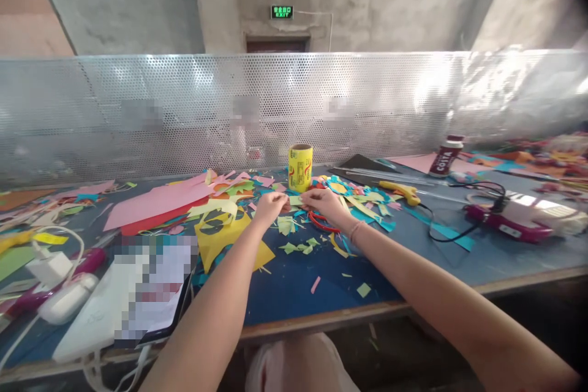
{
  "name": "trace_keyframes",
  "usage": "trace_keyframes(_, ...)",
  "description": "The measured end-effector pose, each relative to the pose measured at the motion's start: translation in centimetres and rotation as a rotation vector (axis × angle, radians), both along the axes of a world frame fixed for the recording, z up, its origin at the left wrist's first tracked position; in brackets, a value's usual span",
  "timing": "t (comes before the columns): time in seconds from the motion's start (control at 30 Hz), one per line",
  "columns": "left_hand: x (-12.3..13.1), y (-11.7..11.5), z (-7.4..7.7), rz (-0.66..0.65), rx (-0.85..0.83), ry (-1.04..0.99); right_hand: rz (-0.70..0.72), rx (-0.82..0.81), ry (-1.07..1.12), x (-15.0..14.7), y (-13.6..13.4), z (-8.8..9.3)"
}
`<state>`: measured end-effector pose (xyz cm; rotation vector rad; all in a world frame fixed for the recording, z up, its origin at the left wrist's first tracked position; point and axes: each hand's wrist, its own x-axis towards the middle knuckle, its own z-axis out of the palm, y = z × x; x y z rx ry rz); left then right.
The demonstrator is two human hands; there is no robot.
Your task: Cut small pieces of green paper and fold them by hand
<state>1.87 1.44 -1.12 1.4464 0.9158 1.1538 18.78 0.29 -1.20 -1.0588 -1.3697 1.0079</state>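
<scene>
Both hands meet at the middle of the blue table, just in front of a yellow roll of tape [300, 168] standing upright. A small pale green paper piece [295, 201] spans the gap between them. My left hand [274, 205] pinches its left end, and my right hand [325, 204] pinches its right end. Below my right hand lie red-handled scissors [321, 222], partly covered. Pale green cut scraps [287, 225] lie beneath the fingers, with more green bits [301, 247] nearer the front. A yellow sheet with cut-out holes [220, 239] is beside my left forearm.
Pink sheets [156, 201] and a phone [160, 294] on a white box lie left. A yellow glue gun [400, 191], a brown bottle [447, 156] and a magenta power strip [509, 226] stand right. A perforated metal screen [193, 116] runs behind.
</scene>
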Motion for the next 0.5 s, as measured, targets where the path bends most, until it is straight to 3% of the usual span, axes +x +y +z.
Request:
trace_keyframes(0.17,0.8,-0.5,-0.1,0.026,0.058,0.069,0.11,0.02,0.003,0.0,-0.1,-0.3)
trace_keyframes(0.37,0.5,-0.8,0.5,0.127,0.018,0.038,0.085,0.455,-0.398,0.6,-0.9,0.2)
trace_keyframes(0.5,0.7,-1.2,0.5,0.126,0.011,0.04,0.033,0.588,-0.55,0.9,-1.2,0.6)
